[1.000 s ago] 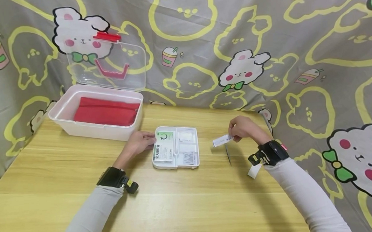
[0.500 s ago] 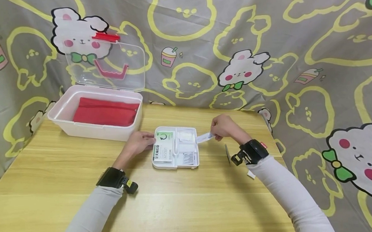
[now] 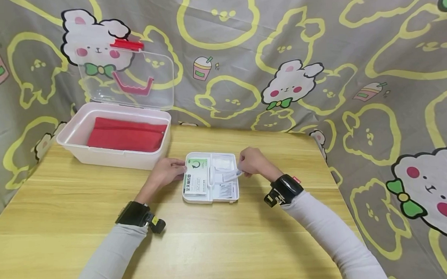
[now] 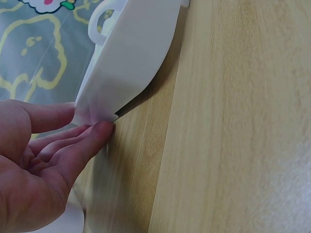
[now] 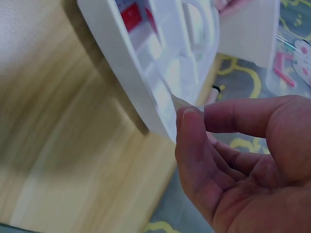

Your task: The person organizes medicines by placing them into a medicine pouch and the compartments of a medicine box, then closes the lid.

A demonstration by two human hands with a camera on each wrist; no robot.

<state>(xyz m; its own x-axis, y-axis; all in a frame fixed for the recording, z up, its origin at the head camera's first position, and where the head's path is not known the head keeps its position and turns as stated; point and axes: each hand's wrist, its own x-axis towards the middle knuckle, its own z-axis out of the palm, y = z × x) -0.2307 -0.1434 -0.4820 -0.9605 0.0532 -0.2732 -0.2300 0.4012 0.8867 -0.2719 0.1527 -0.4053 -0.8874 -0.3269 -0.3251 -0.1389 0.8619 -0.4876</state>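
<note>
A white compartment case point(image 3: 190, 200) lies open on the table. In its left part sits a green-and-white medicine box point(image 3: 197, 181); printed sachets point(image 3: 226, 190) lie at the lower right. My left hand point(image 3: 165, 171) holds the case's left edge; the left wrist view has thumb and fingers at the corner of its white wall point(image 4: 129, 58). Over the right compartments, my right hand point(image 3: 252, 161) pinches a small white printed strip packet point(image 3: 231, 175) between thumb and forefinger. Only a pale tip of this packet point(image 5: 182, 103) shows in the right wrist view.
At the back left stands a white storage box point(image 3: 107, 156) with a red zip pouch point(image 3: 128, 134) inside. Its transparent lid point(image 3: 160, 88) is raised against the patterned curtain point(image 3: 233, 33). The wooden table point(image 3: 199, 250) extends in front.
My right hand has moved left with the strip packet, bringing it over the case. A thin dark item and a white scrap at the right are now hidden by the arm. My left hand stays.
</note>
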